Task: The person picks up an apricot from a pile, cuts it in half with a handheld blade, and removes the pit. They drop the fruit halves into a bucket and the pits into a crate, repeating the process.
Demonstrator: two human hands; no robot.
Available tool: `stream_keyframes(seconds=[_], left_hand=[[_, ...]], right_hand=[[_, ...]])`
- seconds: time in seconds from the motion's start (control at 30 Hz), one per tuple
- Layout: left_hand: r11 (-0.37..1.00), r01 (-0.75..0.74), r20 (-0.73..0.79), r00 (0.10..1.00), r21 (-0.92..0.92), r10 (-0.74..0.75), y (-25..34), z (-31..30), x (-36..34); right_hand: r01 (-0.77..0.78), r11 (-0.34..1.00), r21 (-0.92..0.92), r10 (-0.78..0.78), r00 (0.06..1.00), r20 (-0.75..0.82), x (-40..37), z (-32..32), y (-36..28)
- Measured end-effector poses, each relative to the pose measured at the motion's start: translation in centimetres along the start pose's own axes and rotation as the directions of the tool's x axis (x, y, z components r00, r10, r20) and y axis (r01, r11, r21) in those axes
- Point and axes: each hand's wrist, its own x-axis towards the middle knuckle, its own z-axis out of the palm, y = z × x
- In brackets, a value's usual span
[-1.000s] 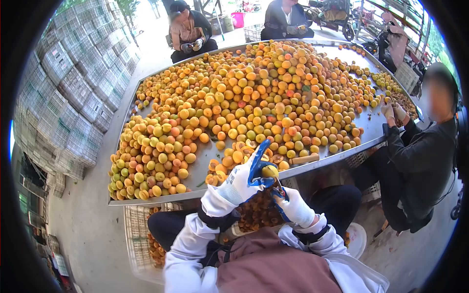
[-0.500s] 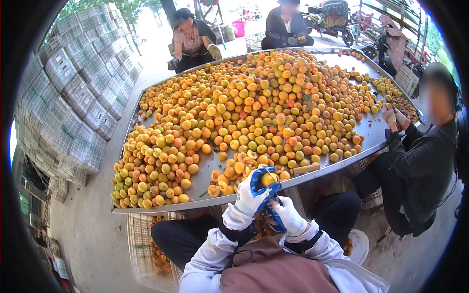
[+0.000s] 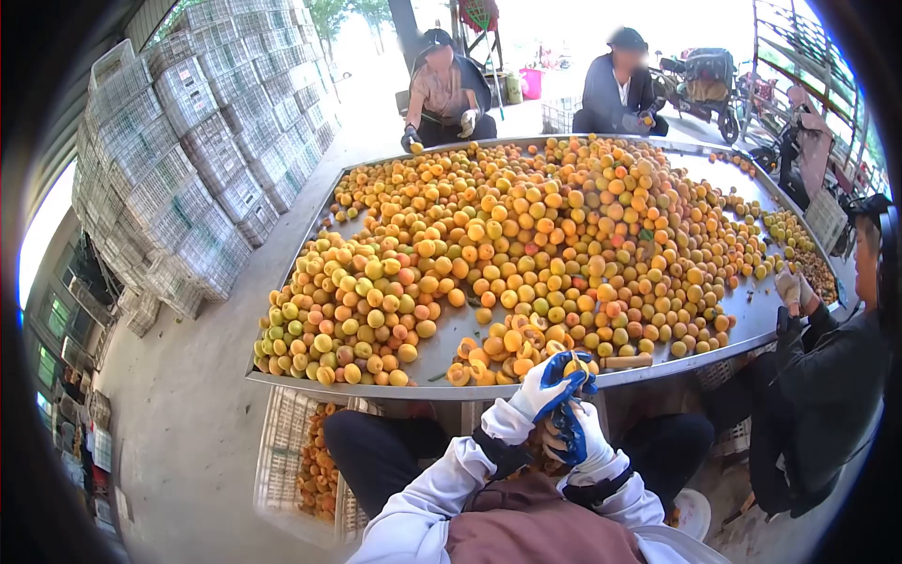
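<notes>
Both my hands wear white gloves with blue-coated palms and fingers, just off the near edge of a metal table (image 3: 442, 350). My left hand (image 3: 552, 383) is closed around a yellow apricot (image 3: 577, 368), partly covered by its fingers. Just below it, my right hand (image 3: 581, 434) has its fingers curled in; whatever it grips is hidden. Beyond my hands lie split apricot halves (image 3: 498, 350) on the table. A wooden handle (image 3: 628, 361) rests by the rim, right of my left hand. A large heap of whole apricots (image 3: 526, 226) spreads across the tabletop.
Below the table at left stands a plastic crate (image 3: 280, 451) holding apricot pieces. Tall stacks of crates (image 3: 202, 141) rise at left. A co-worker (image 3: 817, 404) sits at right, and two more people (image 3: 446, 89) sit across the table. Parked scooters (image 3: 709, 80) stand behind.
The view has shifted, so the table and my hands appear farther right. The apricot in my left hand is more covered by fingers. The far-left person's hand now holds an apricot at the table edge.
</notes>
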Motion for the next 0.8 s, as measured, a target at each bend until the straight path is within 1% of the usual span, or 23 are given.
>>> stream_keyframes(seconds=[0.03, 0.07, 0.1, 0.13, 0.17, 0.2, 0.23, 0.27, 0.3, 0.37, 0.4, 0.43, 0.47, 0.5, 0.57, 0.6, 0.63, 0.7, 0.73, 0.77, 0.8], left_hand=[[1.0, -0.008, 0.004, 1.0, -0.001, 0.008, 0.4, 0.3, -0.1], [0.999, -0.051, -0.004, 0.999, -0.002, 0.051, 0.7, 0.5, -0.4], [0.996, -0.094, -0.012, 0.996, -0.002, 0.094, 1.0, 0.6, -0.6], [0.993, -0.108, -0.016, 0.994, 0.047, 0.109, 1.5, 0.7, -1.0], [0.993, -0.114, -0.013, 0.993, 0.041, 0.115, 1.2, 0.4, -1.3], [0.996, -0.075, -0.023, 0.997, 0.054, 0.077, 0.6, 0.0, -1.6], [0.997, -0.042, -0.03, 0.999, 0.07, 0.044, -0.2, -0.4, -1.5], [0.996, 0.047, -0.103, 0.994, 0.073, -0.039, -1.6, -0.9, -1.2], [0.999, 0.038, -0.156, 0.987, -0.03, -0.042, -3.5, -1.2, -1.0], [0.994, 0.106, -0.228, 0.968, -0.029, -0.11, -3.6, -0.8, -0.6], [0.994, 0.108, -0.218, 0.969, -0.033, -0.112, -3.7, -0.7, -0.5], [0.988, 0.077, -0.204, 0.978, 0.135, -0.048, -3.5, -0.7, -0.5], [0.953, 0.043, -0.177, 0.984, 0.299, 0.011, -3.3, -0.7, -0.5], [0.92, 0.014, -0.163, 0.985, 0.392, 0.054, -3.2, -0.7, -0.5], [0.915, 0.074, -0.203, 0.979, 0.396, 0.009, -3.5, -1.1, -0.2], [0.929, 0.163, -0.268, 0.961, 0.333, -0.072, -3.8, -1.1, -0.2], [0.873, 0.157, -0.29, 0.957, 0.461, -0.019, -3.2, -0.9, -0.3], [0.851, 0.153, -0.278, 0.961, 0.502, -0.009, -4.4, -1.9, -0.1], [0.943, 0.101, -0.266, 0.964, 0.317, -0.014, -4.3, -1.6, -0.4], [0.977, 0.102, -0.252, 0.966, 0.188, -0.053, -3.5, -1.0, -0.6], [0.986, 0.103, -0.216, 0.974, 0.134, -0.072, -4.0, -1.5, -0.5]], right_hand=[[0.003, 1.0, -0.008, -0.003, 1.0, 0.001, -0.2, 0.7, -0.1], [0.12, 0.92, -0.372, -0.187, 0.971, -0.15, -0.3, 1.5, 0.0], [0.15, 0.703, -0.696, -0.405, 0.888, -0.218, -0.4, 2.4, 0.0], [0.099, 0.692, -0.715, -0.397, 0.88, -0.262, -0.8, 3.7, -0.2], [0.098, 0.686, -0.721, -0.401, 0.878, -0.262, -0.6, 3.4, 0.3], [0.17, 0.525, -0.834, -0.539, 0.825, -0.171, 0.0, 2.6, 0.9], [0.229, 0.333, -0.914, -0.654, 0.755, -0.049, 0.3, 2.1, 1.1], [0.11, 0.157, -0.981, -0.681, 0.732, -0.027, 0.0, 2.0, 1.0], [0.022, 0.235, -0.972, -0.659, 0.738, -0.143, 0.1, 2.1, 1.0], [0.024, 0.173, -0.985, -0.749, 0.653, -0.115, 1.5, -0.4, 1.8], [0.02, 0.171, -0.985, -0.754, 0.646, -0.118, 1.5, -1.2, 2.1], [0.086, 0.142, -0.986, -0.772, 0.634, -0.055, 1.6, -0.5, 2.2], [0.15, 0.112, -0.982, -0.788, 0.616, 0.004, 1.6, 0.1, 2.2], [0.141, 0.117, -0.983, -0.796, 0.605, -0.008, 1.4, 0.3, 2.1], [0.06, 0.452, -0.89, -0.63, 0.728, -0.271, 1.1, 0.3, 1.9], [0.093, 0.524, -0.847, -0.591, 0.756, -0.283, 1.6, -1.5, 2.1], [0.165, 0.617, -0.77, -0.544, 0.796, -0.266, 1.6, -1.7, 2.2], [0.238, 0.72, -0.652, -0.475, 0.854, -0.213, 1.5, -2.5, 2.0], [0.239, 0.755, -0.61, -0.452, 0.864, -0.222, 1.7, -2.6, 2.1], [0.277, 0.847, -0.454, -0.408, 0.887, -0.219, 0.9, 1.4, 1.6], [0.224, 0.837, -0.499, -0.384, 0.891, -0.243, 0.6, 1.9, 1.3]])
